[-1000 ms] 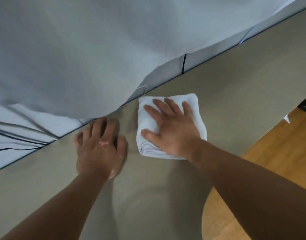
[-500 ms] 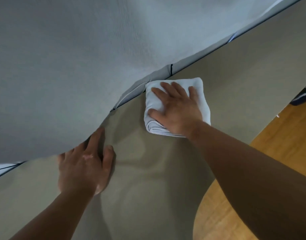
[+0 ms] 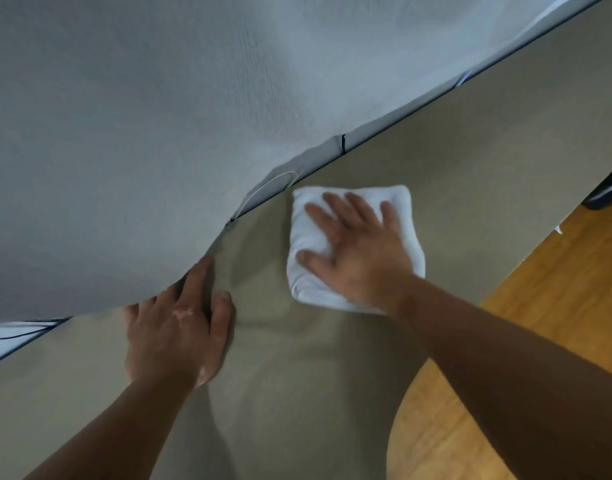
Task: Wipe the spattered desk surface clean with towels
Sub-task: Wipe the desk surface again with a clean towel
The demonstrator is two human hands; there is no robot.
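Hands both on desk (image 3: 470, 161), palms down. Right hand (image 3: 360, 258), centre of frame: fingers straight and spread, pressed flat on top of towel (image 3: 311, 242); nothing curled round it. Towel is white, folded to a thick square pad, lying on desk just below and right of the desk's far edge, folded layers showing at its lower left corner. Left hand (image 3: 174, 336), lower left of centre: fingers straight, lying flat on bare desk, thumb out to the right; apart from towel. Tips of my outer fingers are hidden under the hanging edge of a grey sheet (image 3: 159, 116); cannot tell whether they touch it.

Sheet fills upper left half of frame and runs along the desk's far edge on a diagonal from lower left to upper right. White cable (image 3: 263, 188) loops at that edge, just left of towel. Desk top is dull olive-grey; no spatter marks resolvable. Wood floor (image 3: 557, 289) shows at lower right, past the desk's curved near edge. Dark object (image 3: 606, 192) at right edge, unidentifiable.
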